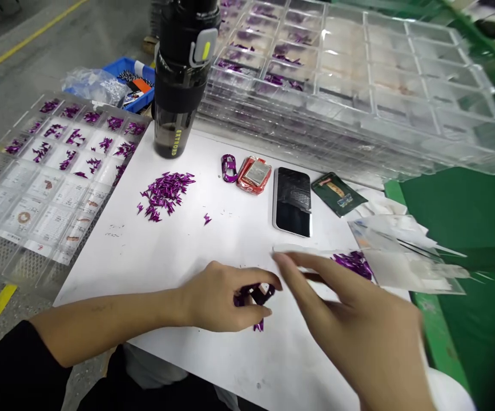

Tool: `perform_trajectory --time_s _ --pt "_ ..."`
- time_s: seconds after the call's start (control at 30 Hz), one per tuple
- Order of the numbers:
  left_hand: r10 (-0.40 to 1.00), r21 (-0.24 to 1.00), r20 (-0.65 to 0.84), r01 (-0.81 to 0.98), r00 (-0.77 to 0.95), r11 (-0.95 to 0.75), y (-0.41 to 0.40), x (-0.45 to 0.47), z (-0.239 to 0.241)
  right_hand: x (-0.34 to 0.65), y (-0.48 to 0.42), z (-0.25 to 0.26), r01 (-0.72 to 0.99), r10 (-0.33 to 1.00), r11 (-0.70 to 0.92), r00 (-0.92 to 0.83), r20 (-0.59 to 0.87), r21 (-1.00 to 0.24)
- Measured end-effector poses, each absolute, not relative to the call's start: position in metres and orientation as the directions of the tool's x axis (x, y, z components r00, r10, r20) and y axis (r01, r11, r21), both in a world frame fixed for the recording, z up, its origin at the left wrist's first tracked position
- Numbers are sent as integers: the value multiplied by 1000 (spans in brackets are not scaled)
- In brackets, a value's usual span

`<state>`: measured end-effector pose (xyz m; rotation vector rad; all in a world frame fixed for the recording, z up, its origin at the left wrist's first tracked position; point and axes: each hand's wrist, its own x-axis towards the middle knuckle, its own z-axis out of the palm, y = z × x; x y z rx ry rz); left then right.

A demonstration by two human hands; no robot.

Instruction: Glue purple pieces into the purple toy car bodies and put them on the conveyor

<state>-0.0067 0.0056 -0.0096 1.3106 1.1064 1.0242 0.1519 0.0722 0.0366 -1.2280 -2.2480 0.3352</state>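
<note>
Closest to the camera, the right hand [354, 319] reaches forward in a blur, its fingers extended toward a thin white strip [298, 250]. Whether that grip has closed on the strip cannot be told. The left hand [225, 299] rests low on the white worktop [187, 254], its grip clenched around a small bunch of purple metallic spikes [253, 294], with one poking out below the fingers.

More spikes form a loose pile [165, 194] farther up the worktop, and a single spike [207, 219] lies just apart from it. Another cluster [352, 264] sits beside crumpled clear plastic packets [405, 257] on the right.

To the left, a clear compartment tray [54, 194] overlaps the worktop's edge, with spikes in its upper cells and paper cards in its lower ones. Farther back stand a black water bottle [172, 80], a small purple toy car [229, 168], a red case [253, 174], a phone [292, 201], a green packet [338, 194], and a stack of clear trays [337, 74].
</note>
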Motion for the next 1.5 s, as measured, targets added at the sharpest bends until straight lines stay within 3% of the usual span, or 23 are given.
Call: perform_trajectory --time_s 0.1,0.23,0.4,0.57,0.7,0.8,0.9,1.0,1.23,1.5 --pt "945 977 121 133 303 -168 7 -7 -14 110 106 31 448 655 678 -728 202 -583" --pt "892 937 224 166 392 -309 5 -8 -19 74 139 2 331 515 735 -840 170 -591" --pt "902 936 213 187 376 -299 1 -9 -19 89 133 0 348 586 682 -786 196 -644" --pt "927 950 168 194 336 -243 -2 -6 -19 134 104 26 478 809 467 -570 142 -744" --pt "969 990 102 75 223 -122 -2 -5 -13 160 78 20 556 900 423 -348 262 -715" --pt "995 993 -66 -94 71 73 3 -8 -7 166 65 8 502 939 339 -237 251 -796" --pt "969 909 -242 -336 58 247 10 -12 -2 166 59 2 426 944 299 -265 198 -854" --pt "955 833 -288 -474 71 286 15 -14 0 167 56 1 458 928 352 -282 242 -816" --pt "954 826 -296 -489 46 280 17 -12 1 167 55 -2 529 827 562 -348 442 -635" --pt "963 847 -267 -467 36 253 16 -11 -1 162 53 -7 556 886 463 -315 340 -691"
